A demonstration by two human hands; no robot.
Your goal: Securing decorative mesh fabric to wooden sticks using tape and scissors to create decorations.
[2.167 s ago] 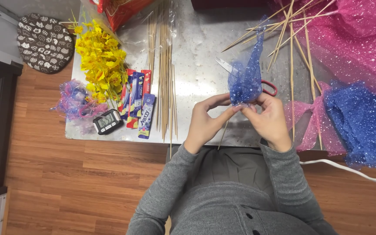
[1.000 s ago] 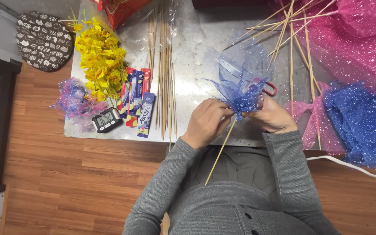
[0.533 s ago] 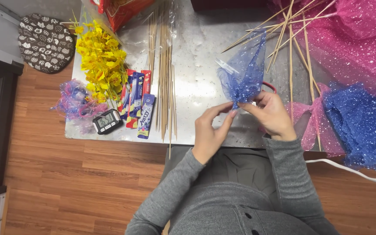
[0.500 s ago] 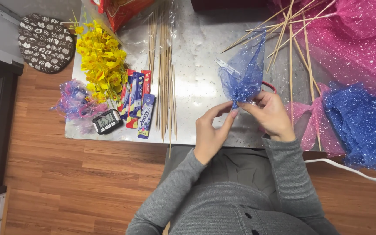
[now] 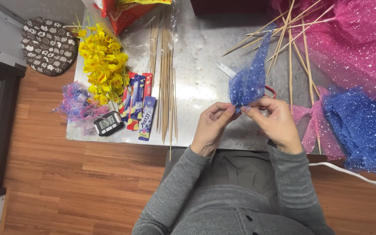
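A piece of blue glittery tulle [image 5: 249,82] stands up from between my two hands above the near edge of the silver table [image 5: 196,82]. My left hand [image 5: 212,128] pinches its lower end with thumb and fingertips. My right hand [image 5: 277,124] pinches the same gathered end from the right. A thin wooden stick [image 5: 213,154] shows just below my left hand, pointing toward my lap. Red-handled scissors [image 5: 268,91] lie on the table behind the tulle, partly hidden.
Wooden skewers [image 5: 166,78] lie in a row mid-table, more skewers [image 5: 290,39] fan out at the right. Yellow artificial flowers [image 5: 103,65], candy packets [image 5: 138,104], a small digital timer [image 5: 108,123], pink tulle [image 5: 349,39] and blue tulle [image 5: 362,126] surround them. A white cable [image 5: 357,176] crosses the wooden floor.
The tulle was bunched low on the stick a second ago; now it stands up taller and both hands pinch its base, the left hand slightly shifted.
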